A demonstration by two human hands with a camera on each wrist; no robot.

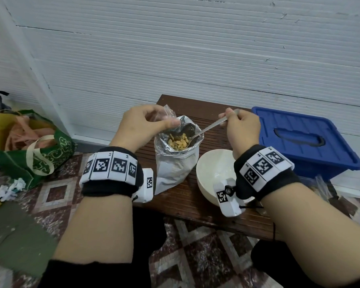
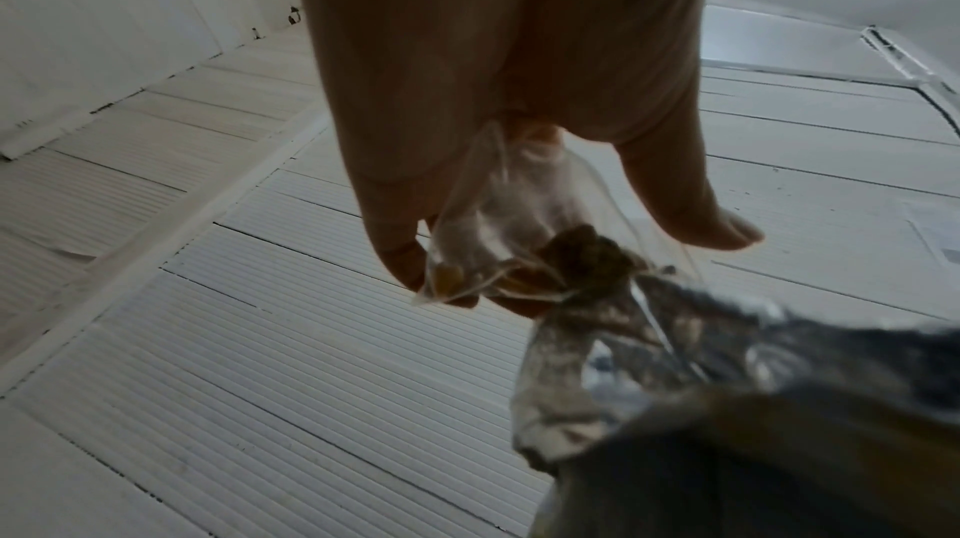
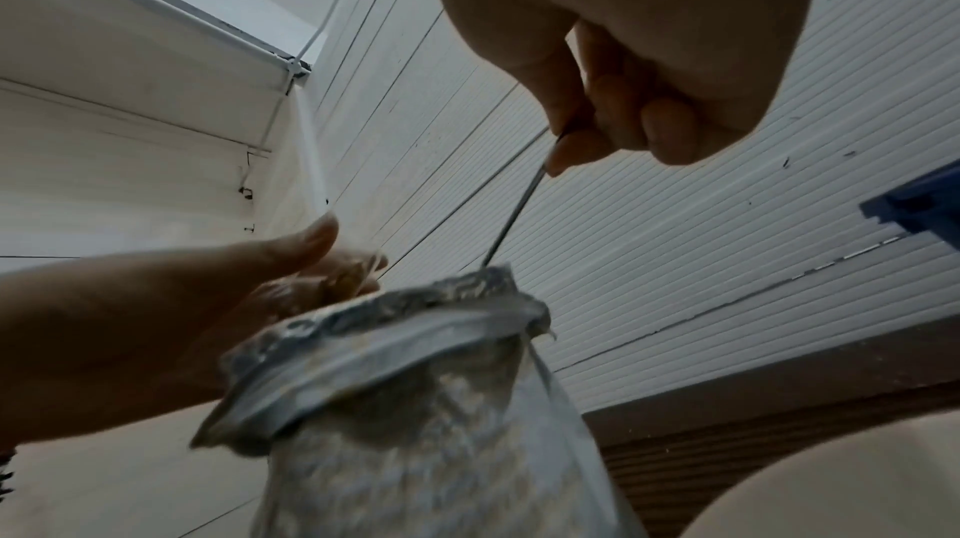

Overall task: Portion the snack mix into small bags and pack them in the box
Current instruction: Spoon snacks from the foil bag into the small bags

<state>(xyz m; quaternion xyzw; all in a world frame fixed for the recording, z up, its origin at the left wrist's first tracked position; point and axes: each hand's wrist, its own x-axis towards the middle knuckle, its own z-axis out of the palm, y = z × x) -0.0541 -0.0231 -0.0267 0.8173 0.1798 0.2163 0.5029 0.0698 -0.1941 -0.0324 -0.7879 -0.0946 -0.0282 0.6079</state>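
The left hand (image 1: 140,126) is pinching a small clear bag (image 1: 168,115) by its upper edge between thumb and fingertips, holding it over the near rim of the foil pouch (image 1: 176,163), which is standing open on the dark wooden table (image 1: 195,202). The right hand (image 1: 242,126) is curling its fingers round the handle of a metal spoon (image 1: 208,127), whose bowl is dipping into the snack mix (image 1: 178,141) inside the pouch. The small bag looks thin, limp and slippery — it will likely sag shut unless its mouth is being held apart at the rim, and the left wrist view shows only a few pieces lying in its crumpled bottom. The pouch seems light and crinkly, with its top rolled down; it could tip if the spoon drags on its wall, so steadying it at the folded rim looks wise. The mix itself appears loose and dry, apt to roll off a tilted spoon. A white bowl (image 1: 208,169) is sitting just beside the pouch, and the blue box (image 1: 306,140) — lid on — is resting off the table's right end. Ribbed white panels are forming the wall behind, the floor is patterned tile, and a green tote bag (image 1: 35,154) is slumping on the left.
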